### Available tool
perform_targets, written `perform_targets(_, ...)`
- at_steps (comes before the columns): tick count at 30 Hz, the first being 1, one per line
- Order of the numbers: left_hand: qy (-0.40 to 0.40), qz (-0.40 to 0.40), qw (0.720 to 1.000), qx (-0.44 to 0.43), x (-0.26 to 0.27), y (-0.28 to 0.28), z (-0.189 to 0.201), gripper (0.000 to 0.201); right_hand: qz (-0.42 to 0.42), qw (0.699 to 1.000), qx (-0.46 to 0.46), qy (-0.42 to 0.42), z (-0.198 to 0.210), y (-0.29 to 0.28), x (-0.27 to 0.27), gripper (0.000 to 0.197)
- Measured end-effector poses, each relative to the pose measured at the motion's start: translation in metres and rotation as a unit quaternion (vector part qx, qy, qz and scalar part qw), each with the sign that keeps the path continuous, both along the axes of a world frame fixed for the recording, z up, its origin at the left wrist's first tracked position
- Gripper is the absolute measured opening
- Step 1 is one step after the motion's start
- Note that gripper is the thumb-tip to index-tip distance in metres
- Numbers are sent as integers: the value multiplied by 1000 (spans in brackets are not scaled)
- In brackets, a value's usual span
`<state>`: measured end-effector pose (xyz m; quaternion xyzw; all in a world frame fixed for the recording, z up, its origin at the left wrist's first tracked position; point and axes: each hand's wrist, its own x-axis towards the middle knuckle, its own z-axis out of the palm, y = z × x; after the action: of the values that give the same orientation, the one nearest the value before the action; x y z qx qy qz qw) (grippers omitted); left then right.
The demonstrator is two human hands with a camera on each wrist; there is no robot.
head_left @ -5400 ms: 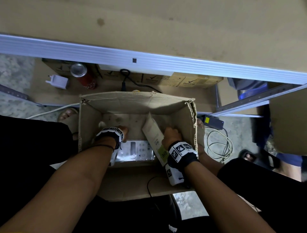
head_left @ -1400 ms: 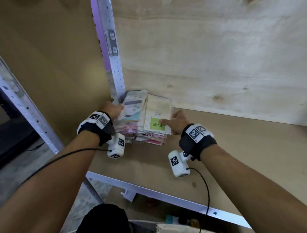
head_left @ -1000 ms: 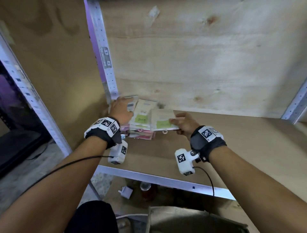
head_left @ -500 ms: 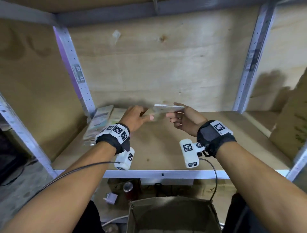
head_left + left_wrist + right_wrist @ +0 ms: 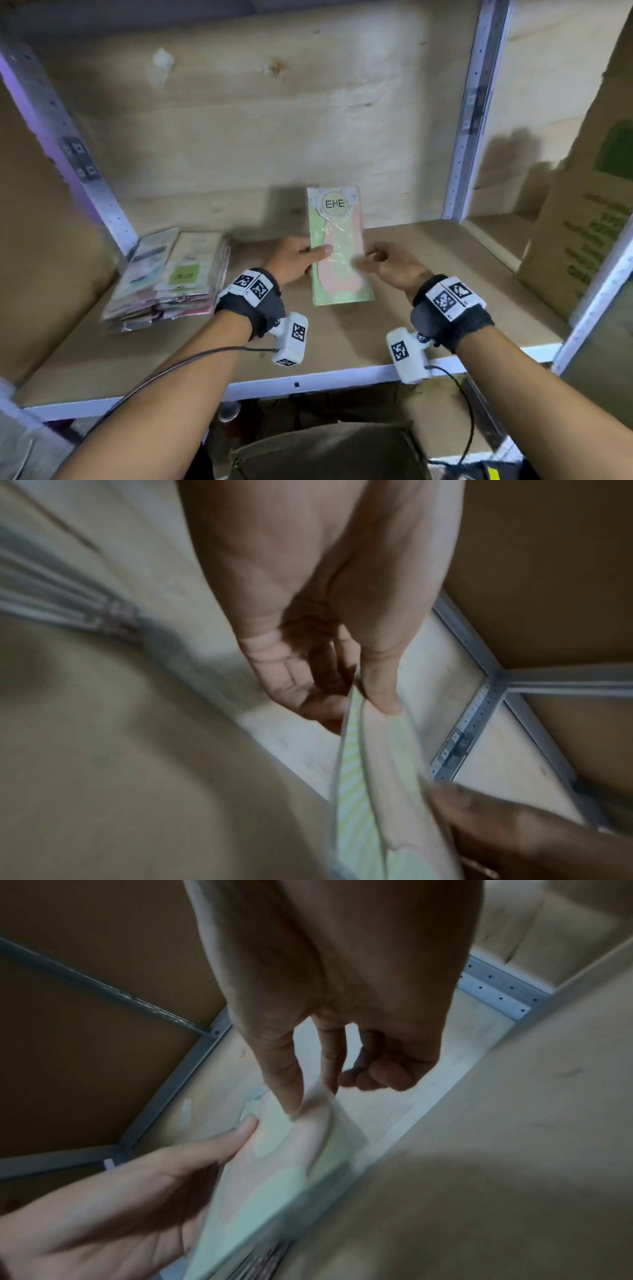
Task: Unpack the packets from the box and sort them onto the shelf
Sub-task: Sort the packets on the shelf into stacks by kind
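Both hands are holding one flat packet [image 5: 337, 246] upright above the wooden shelf [image 5: 428, 301], about in the middle of the bay. The packet is pale green with a pink shape inside, and it is carrying a round label with the letters "ENE" near its top edge. The left hand [image 5: 294, 258] is pinching the left edge of the packet, with the thumb lying across the front face and the other fingers going behind it. The right hand [image 5: 394, 262] is pinching the right edge between the thumb and the first fingers, while its other fingers are curling loosely into the palm. In the right wrist view the picture is blurred, but the thumb is showing on the front of the packet [image 5: 291, 1164].

To the left, near the grey metal upright [image 5: 68, 154], a stack of packets [image 5: 171, 277] is lying flat on the shelf, in two piles side by side; the top packet of the right pile is showing a green label. The stack is well apart from the held packet. At the right side, beyond the other upright, a cardboard carton [image 5: 582, 219] with green print is standing. Below the shelf edge, the open cardboard box [image 5: 329, 448] is showing at the bottom of the head view.
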<state>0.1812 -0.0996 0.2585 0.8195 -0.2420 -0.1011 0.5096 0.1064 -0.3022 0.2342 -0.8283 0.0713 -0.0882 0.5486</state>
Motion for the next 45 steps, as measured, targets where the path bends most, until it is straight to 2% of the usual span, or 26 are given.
perform_targets(3, 89, 26, 994, -57, 8, -22, -19, 34, 12, 999, 31, 31, -16, -15, 3, 23)
perform_targets(7, 166, 21, 981, -98, 14, -43, -38, 33, -52, 997, 47, 37, -27, -36, 7, 35)
perform_targets(12, 204, -73, 976, 3, 19, -67, -45, 48, -154, 987, -14, 53, -30, -69, 13, 33)
perform_targets(17, 220, -69, 973, 30, 25, -112, -43, 55, -186, 973, -76, 113, -24, -96, 11, 32)
perform_targets(20, 245, -45, 968, 33, 29, -140, -42, 61, -202, 965, -94, 138, -22, -115, 6, 39)
perform_targets(23, 268, -49, 962, 28, 30, -169, -40, 54, -221, 959, -101, 146, -24, -131, 1, 46)
perform_targets(27, 284, -58, 956, 44, 30, -200, -39, 48, -228, 955, -110, 157, -26, -142, -3, 42)
perform_targets(32, 292, -48, 954, 51, 30, -227, -46, 41, -243, 947, -113, 176, -27, -149, 0, 48)
perform_targets(36, 299, -38, 950, 80, 28, -237, -45, 36, -251, 941, -129, 184, -29, -154, 2, 35)
perform_targets(40, 263, -33, 959, 104, 27, -243, -40, 47, -254, 941, -122, 186, -30, -157, 2, 49)
perform_targets(43, 256, -29, 961, 99, 27, -244, -42, 45, -252, 942, -119, 185, -31, -159, 2, 51)
perform_targets(45, 216, -15, 972, 96, 29, -246, -46, 48, -252, 943, -114, 186, -30, -160, 2, 52)
